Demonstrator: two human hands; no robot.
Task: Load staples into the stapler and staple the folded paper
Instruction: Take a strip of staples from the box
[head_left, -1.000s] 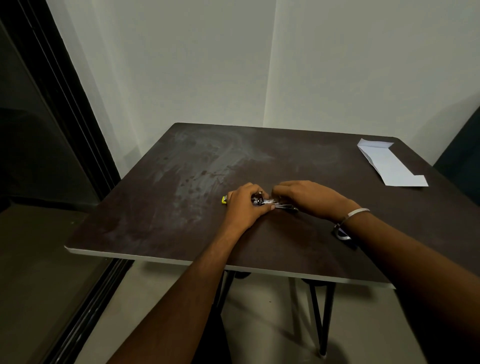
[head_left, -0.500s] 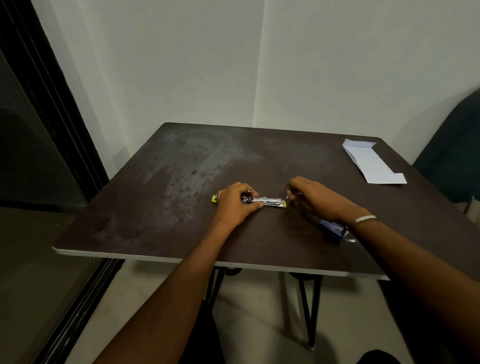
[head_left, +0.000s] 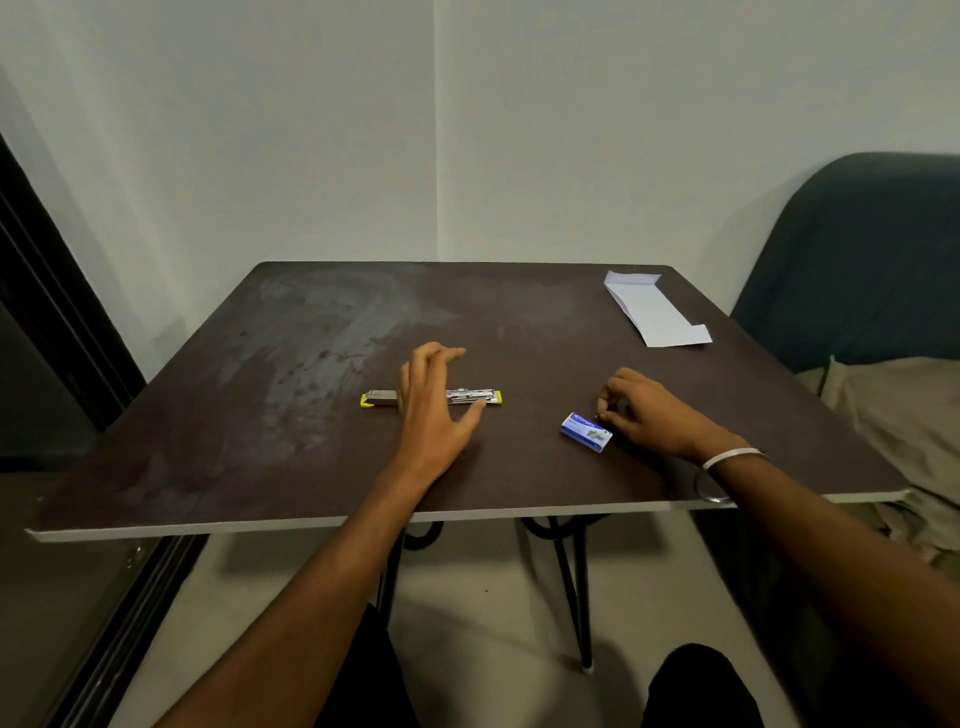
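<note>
The stapler (head_left: 470, 397) lies swung open flat in the middle of the dark table (head_left: 291, 457), silver with yellow ends. My left hand (head_left: 431, 410) is over its middle with fingers spread, holding nothing, thumb close to its right half. A small blue staple box (head_left: 586, 432) sits to the right. My right hand (head_left: 649, 415) rests just beside the box's right end with its fingers curled together; whether they pinch staples is too small to tell. The folded white paper (head_left: 657, 312) lies at the far right corner.
A dark teal chair back (head_left: 857, 249) and a beige cloth (head_left: 893, 415) stand right of the table. A dark door frame (head_left: 52, 312) runs along the left. White walls meet in a corner behind the table.
My left hand has lifted off the stapler and spread its fingers. My right hand has drawn away to the right, to the staple box. The stapler now lies fully uncovered.
</note>
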